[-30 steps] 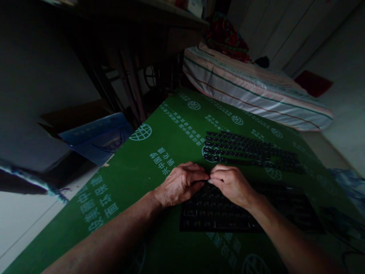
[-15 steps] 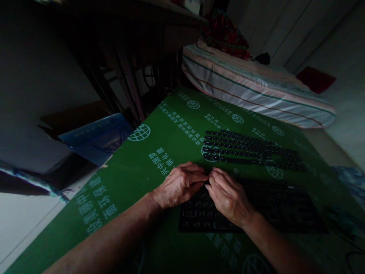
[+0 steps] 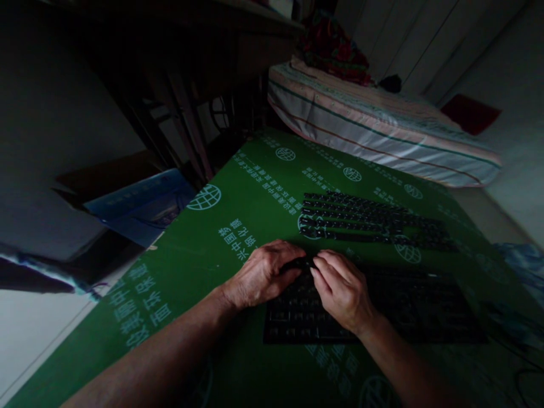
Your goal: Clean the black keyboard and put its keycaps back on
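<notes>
A black keyboard base [image 3: 408,320] lies on the green table, its keycaps off. Above its far left corner, my left hand [image 3: 267,272] pinches a small black piece [image 3: 302,262] between thumb and fingers; the dim light hides its exact kind. My right hand [image 3: 342,289] is just to the right, fingers bent together and their tips at the same piece. Whether the right fingers grip anything of their own is hidden. Beyond both hands, black keycaps [image 3: 352,218] are laid out in rows on the table.
The green table [image 3: 170,289] carries printed white lettering and globe marks. A dark cable [image 3: 521,374] lies at the right edge. Past the far side stands a bed with a striped mattress [image 3: 382,141]. Left of the table are a blue box [image 3: 140,198] and a dark wooden stand [image 3: 187,119].
My fingertips have drawn slightly apart, so the small black piece between them shows more. The keyboard base and the rows of keycaps stay in place; the view shifts slightly.
</notes>
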`<state>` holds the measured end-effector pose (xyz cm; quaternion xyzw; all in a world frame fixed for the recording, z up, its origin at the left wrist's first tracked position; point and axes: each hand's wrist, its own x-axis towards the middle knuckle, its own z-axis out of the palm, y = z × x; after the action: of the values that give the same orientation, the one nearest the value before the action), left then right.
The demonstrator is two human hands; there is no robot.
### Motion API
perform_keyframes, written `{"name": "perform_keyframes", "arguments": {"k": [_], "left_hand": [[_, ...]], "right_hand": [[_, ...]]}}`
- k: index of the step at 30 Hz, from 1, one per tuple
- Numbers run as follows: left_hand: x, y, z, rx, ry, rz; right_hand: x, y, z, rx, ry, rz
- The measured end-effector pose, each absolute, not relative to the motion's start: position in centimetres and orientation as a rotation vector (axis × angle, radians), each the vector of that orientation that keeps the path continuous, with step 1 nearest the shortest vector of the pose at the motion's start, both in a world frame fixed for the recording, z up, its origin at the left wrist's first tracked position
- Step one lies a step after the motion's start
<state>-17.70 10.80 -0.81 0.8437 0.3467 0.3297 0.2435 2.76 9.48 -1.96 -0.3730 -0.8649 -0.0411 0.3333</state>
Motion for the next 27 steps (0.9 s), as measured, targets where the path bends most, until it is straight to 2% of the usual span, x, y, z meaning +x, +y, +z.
{"name": "perform_keyframes", "arguments": {"k": [27], "left_hand": [[-17.75,10.99,-0.72,2.232,1.023,0.841]], "right_hand": [[2.48,9.62,-1.49,-0.949,-2.32,-0.076]]}}
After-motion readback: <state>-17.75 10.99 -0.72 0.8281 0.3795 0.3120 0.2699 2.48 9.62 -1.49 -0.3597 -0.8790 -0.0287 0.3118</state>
